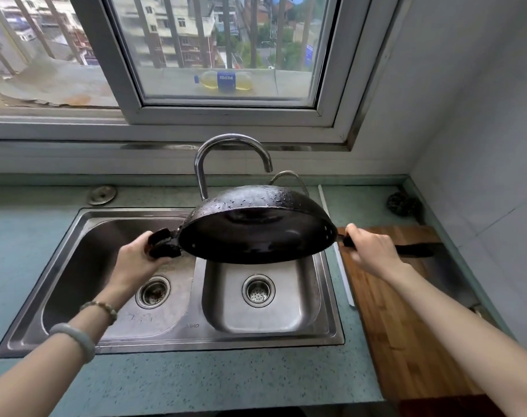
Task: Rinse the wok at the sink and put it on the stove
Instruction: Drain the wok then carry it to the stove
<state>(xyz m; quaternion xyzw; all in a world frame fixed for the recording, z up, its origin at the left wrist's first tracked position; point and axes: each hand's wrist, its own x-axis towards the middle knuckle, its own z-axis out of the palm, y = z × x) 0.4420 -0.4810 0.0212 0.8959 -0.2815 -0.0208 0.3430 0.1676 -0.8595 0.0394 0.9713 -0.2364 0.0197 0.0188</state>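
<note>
A black wok [256, 233] hangs in the air above the steel double sink [178, 332], tipped so its wet outer bottom faces up and its hollow faces me. My left hand [139, 257] grips the short black handle on the wok's left side. My right hand [369, 248] grips the handle on its right side. The curved tap [226, 145] stands just behind the wok, and no water runs from it. The stove is out of view.
A wooden cutting board [400, 326] lies on the counter right of the sink, with a dark knife [415, 249] across its far end. A scouring ball [403, 203] sits in the back right corner. A plastic bottle [223, 81] lies outside the window.
</note>
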